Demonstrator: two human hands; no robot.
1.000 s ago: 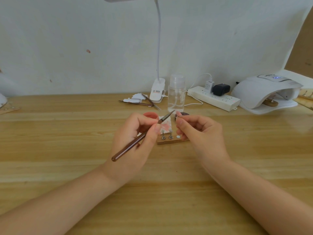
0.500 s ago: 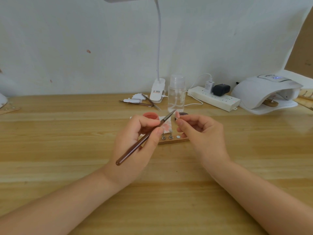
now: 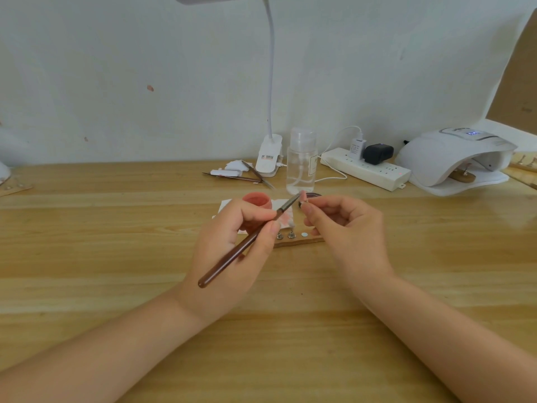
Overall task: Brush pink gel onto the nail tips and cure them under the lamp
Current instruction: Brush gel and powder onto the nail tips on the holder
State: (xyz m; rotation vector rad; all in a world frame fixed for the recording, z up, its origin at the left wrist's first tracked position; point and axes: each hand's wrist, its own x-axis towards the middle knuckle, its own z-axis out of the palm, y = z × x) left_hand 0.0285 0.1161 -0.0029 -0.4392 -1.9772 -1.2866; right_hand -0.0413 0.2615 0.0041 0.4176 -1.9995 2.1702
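Left hand [image 3: 232, 242] grips the brush [image 3: 247, 242]; right hand [image 3: 343, 225] pinches a nail tip [image 3: 303, 196] (bristles touching it) above bare desk [image 3: 145, 257] front.

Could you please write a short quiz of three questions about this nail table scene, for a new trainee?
1. True or false: the left hand grips the brush like a pen.
2. What do the right hand fingers pinch at the brush end? A) nail tip on its stand B) clear bottle C) charger
3. Fill in: the curing lamp stands at the table's far ____ side.

Key: 1 true. 2 A, the nail tip. 3 right, beside the power strip.
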